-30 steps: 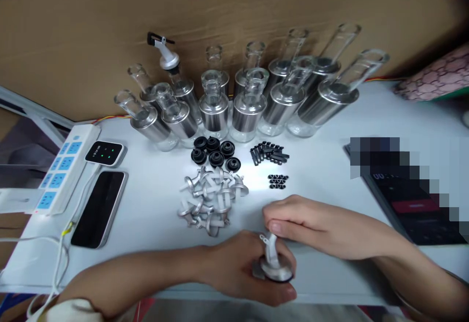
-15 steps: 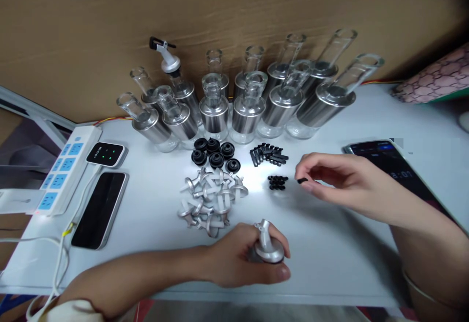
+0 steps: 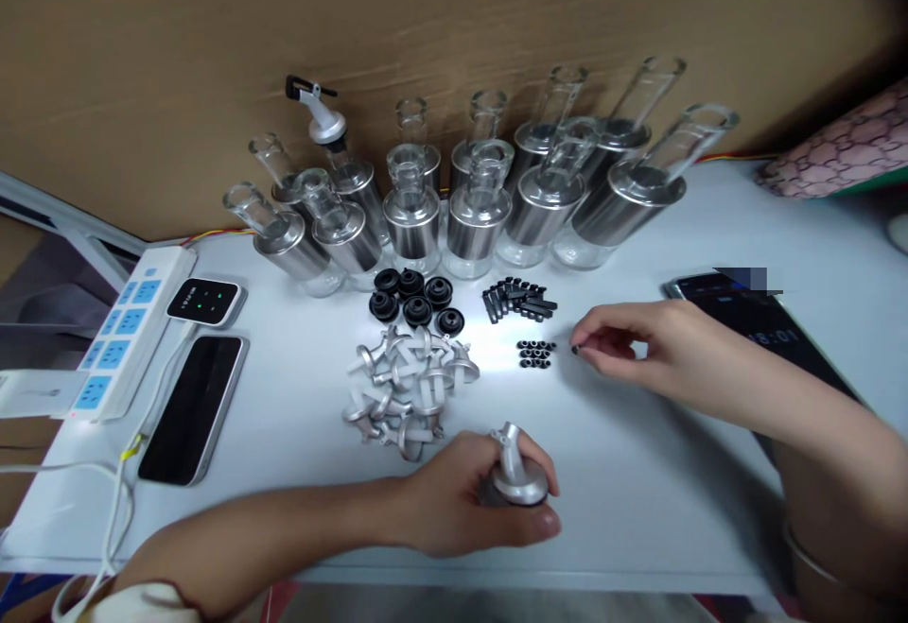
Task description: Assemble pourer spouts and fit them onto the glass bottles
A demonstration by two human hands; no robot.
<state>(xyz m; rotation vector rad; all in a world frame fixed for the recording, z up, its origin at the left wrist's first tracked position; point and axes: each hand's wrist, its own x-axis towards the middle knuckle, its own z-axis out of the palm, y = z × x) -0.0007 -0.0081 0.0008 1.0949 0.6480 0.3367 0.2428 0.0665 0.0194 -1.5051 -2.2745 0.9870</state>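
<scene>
My left hand [image 3: 489,495] is wrapped round a silver pourer spout [image 3: 520,472], its narrow tip pointing up and a dark edge showing under its base. My right hand [image 3: 624,349] pinches a small black piece [image 3: 576,349] between thumb and fingertip, just right of the rows of small black tube-like pieces [image 3: 534,354]. Behind those lie several black lever-like strips [image 3: 517,300]. Left of them sit black ribbed stoppers [image 3: 417,309], and in front of the stoppers is a heap of silver spouts with white tubes [image 3: 408,377].
Several glass bottles with metal sleeves [image 3: 475,226] stand along the back; one bears a fitted pourer [image 3: 323,122]. On the left are a power strip [image 3: 120,330], a small Wi-Fi device [image 3: 204,302] and a phone [image 3: 191,410]. Another phone [image 3: 766,320] lies under my right forearm.
My right hand has shifted slightly left, and its thumb and finger have closed further over the small black piece. My left hand holds the spout almost unmoved.
</scene>
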